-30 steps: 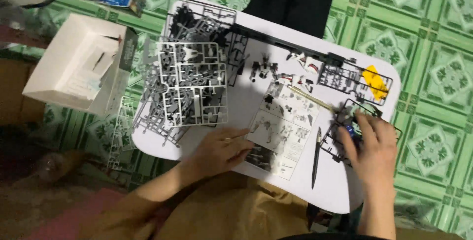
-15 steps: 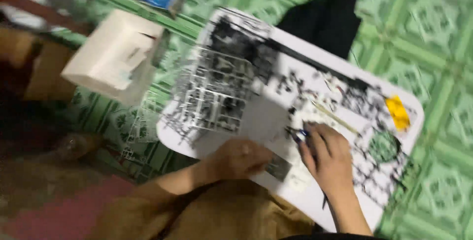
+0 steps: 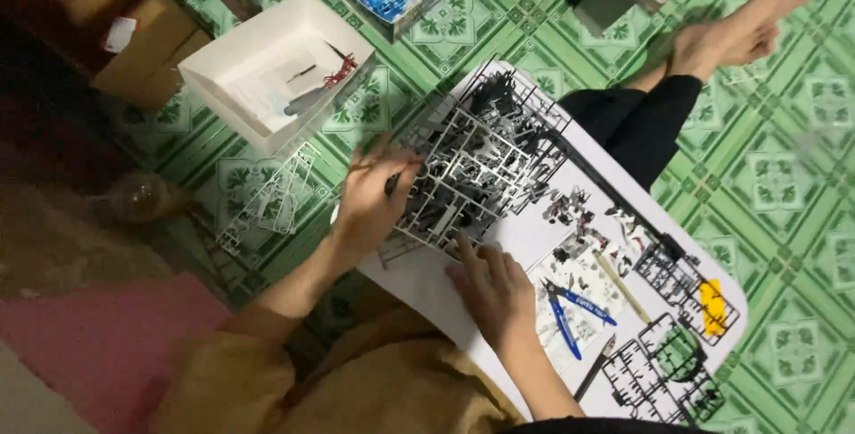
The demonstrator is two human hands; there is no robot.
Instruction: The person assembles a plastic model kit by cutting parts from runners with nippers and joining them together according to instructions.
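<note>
Hands grip a stack of grey plastic part frames [image 3: 481, 176]: left hand [image 3: 370, 198] grasping its edge, right hand [image 3: 490, 287] flat, fingers loose. White open box [image 3: 267, 73] lies beside it on green tiles.

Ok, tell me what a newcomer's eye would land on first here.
First comes the pile of grey and black model-kit part frames on the white table, with the left hand gripping its near edge and the right hand resting flat beside it. Next, the blue-handled cutters lie just right of that hand. The open white box sits on the green patterned floor at upper left.
</note>
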